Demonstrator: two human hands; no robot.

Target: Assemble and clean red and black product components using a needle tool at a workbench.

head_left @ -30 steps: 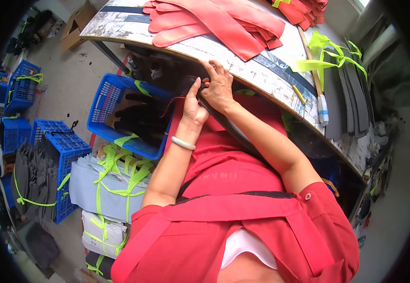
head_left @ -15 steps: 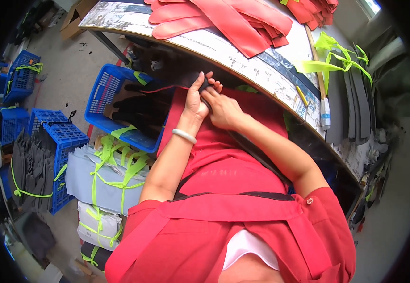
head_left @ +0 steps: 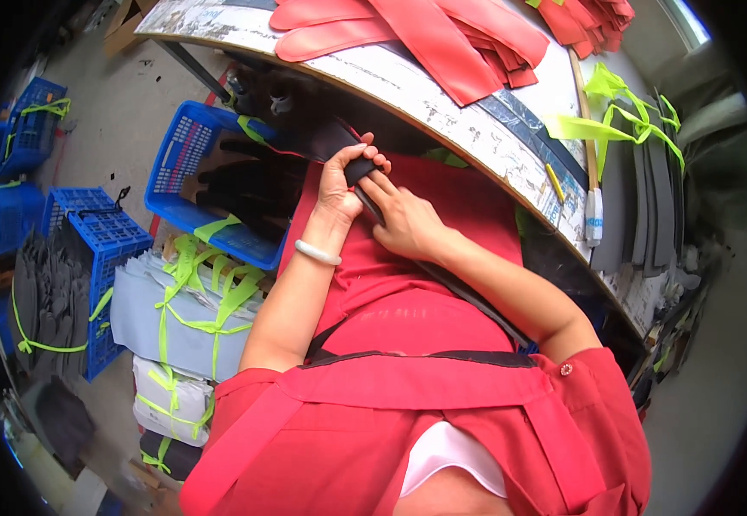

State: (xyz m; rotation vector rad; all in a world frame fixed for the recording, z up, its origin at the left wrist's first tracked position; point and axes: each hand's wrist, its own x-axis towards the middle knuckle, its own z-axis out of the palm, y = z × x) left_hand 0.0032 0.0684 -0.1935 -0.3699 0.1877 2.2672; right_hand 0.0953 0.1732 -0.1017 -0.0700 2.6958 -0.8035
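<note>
A long black fabric strip (head_left: 359, 170) with a thin red edge passes through both hands in front of my red apron (head_left: 399, 297). My left hand (head_left: 341, 182), a pale bangle at its wrist, is closed round the strip, fingers curled over it. Close beside it, my right hand (head_left: 406, 217) pinches the strip from the other side, its fingertips partly hidden. Beyond the left fingers the far end of the strip rises toward the table's underside. Its other end trails under my right forearm, along the apron.
Coral-red cut pieces (head_left: 434, 43) lie on the worn white table (head_left: 373, 82), near a yellow pen-like tool (head_left: 555, 183). Grey strips (head_left: 640, 189) tied with lime ribbon stand at right. To the left are a blue crate (head_left: 160, 185) with black pieces and tied pale bundles (head_left: 146, 314).
Both hands have shifted slightly left with the strip. More of its black far end now shows, raised above my left hand. The view has moved a little too.
</note>
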